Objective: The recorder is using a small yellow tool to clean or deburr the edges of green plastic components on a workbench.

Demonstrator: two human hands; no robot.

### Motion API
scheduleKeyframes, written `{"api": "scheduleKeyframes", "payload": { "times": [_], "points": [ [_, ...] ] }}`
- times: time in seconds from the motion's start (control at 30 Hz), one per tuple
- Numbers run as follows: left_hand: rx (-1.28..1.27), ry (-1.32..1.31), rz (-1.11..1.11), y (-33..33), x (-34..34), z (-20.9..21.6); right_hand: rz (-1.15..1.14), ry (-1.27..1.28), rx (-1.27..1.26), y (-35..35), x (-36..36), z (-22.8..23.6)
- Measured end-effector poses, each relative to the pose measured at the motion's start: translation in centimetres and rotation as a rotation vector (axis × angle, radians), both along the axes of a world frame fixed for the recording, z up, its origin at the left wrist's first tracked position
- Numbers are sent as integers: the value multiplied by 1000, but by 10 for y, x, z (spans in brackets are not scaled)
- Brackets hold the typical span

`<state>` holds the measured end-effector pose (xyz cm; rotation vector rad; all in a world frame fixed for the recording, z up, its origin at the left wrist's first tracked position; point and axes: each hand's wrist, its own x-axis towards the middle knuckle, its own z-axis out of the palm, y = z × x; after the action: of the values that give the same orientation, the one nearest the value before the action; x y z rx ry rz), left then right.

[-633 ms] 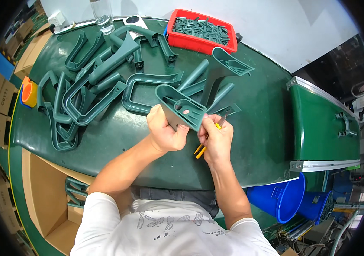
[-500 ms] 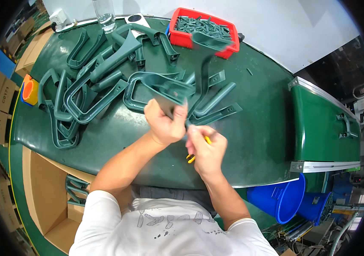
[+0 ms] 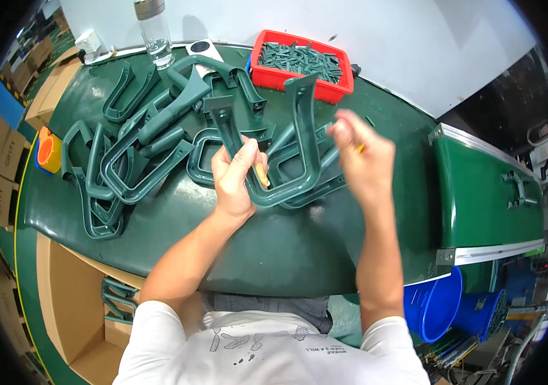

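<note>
With the red bin (image 3: 270, 77) at the back of the bench (image 3: 299, 256) as landmark: it carries a heap of small green strips (image 3: 299, 59), too many to count, and one loose strip (image 3: 369, 120) lies just right of it. To its left stand one clear bottle (image 3: 157, 42) and one white plate (image 3: 204, 58) with a black disc. Farther left and nearer the person is a tangle of green handles (image 3: 120, 183), overlapping too much for a sure count; at its far side, one orange cup (image 3: 46, 152).

One U-shaped handle (image 3: 283, 194) is held up nearer the person than the bin; its two arms point toward the bin, and one tip covers part of the bin's near wall. Other handles lie behind it, partly hidden by it. The left grip (image 3: 234, 183) is wrapped round one arm of this handle. The right grip (image 3: 371, 157), blurred, right of and nearer than the bin, is curled round a yellow thing (image 3: 360, 148) showing only as a sliver; whether its fingertips pinch something more, I cannot tell.

Well right of the bin are one green panel (image 3: 479, 205) and, below that, two blue barrels (image 3: 434, 307).
</note>
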<state>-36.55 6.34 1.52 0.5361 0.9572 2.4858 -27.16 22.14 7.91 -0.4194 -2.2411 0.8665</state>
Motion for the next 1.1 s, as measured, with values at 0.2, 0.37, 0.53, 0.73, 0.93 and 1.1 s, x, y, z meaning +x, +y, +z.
{"api": "scheduleKeyframes", "payload": {
  "times": [0.2,0.37,0.53,0.73,0.93,1.1],
  "points": [
    [32,392,-88,-6,-6,-5,-31,-79,-379,-37,21,-34],
    [-513,1341,818,9,-21,4,107,-93,-908,-56,29,-45],
    [-435,1340,748,4,-29,-12,358,-170,-1204,-66,37,-35],
    [-305,977,217,0,-32,-16,50,-148,-164,-18,28,-33],
    [-343,896,-19,-5,-33,-11,68,-35,159,-17,34,-51],
    [-352,905,-27,-3,-30,-11,92,34,218,-20,34,-62]
  ]
}}
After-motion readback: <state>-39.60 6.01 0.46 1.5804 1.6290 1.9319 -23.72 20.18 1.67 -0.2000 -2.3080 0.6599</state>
